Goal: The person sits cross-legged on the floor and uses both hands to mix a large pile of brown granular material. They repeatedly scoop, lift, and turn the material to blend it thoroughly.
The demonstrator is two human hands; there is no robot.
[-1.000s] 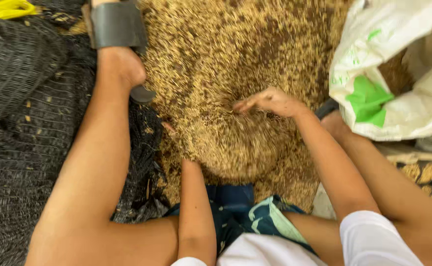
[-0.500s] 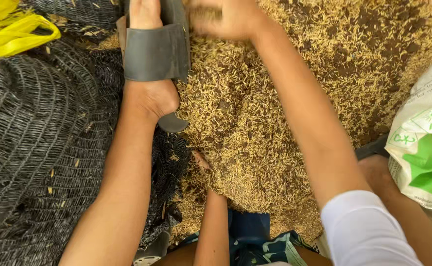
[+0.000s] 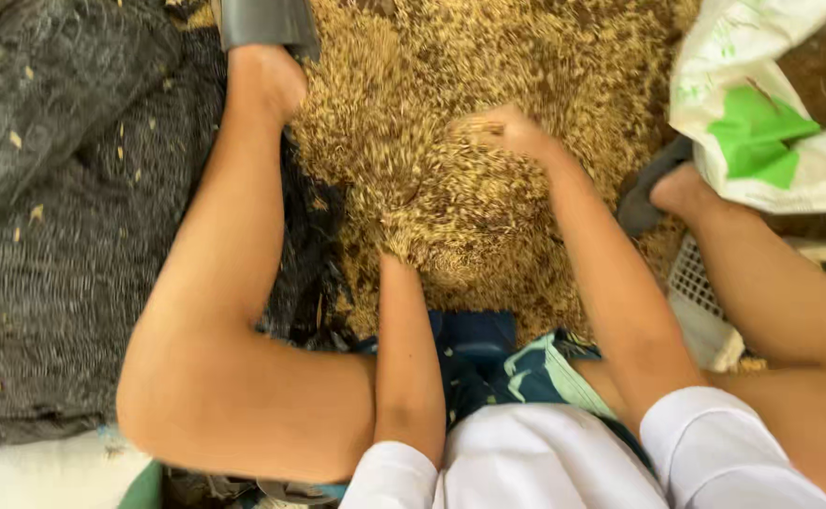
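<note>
Grain [image 3: 526, 85] in its husks covered the upper middle of the frame, a golden-brown spread lying on dark netting [image 3: 64, 236] that filled the left side. The left hand [image 3: 396, 243] was sunk into the heap near the centre, its fingers buried, so I could not tell how far it was open. The right hand [image 3: 512, 130], a little higher and to the right, was loosely cupped over a mound of husks, gripping nothing firmly. Judging by the raised pile between the hands, some gathering was done, but most grain lay spread out. A white sack [image 3: 771, 104] with green patches sat at upper right.
</note>
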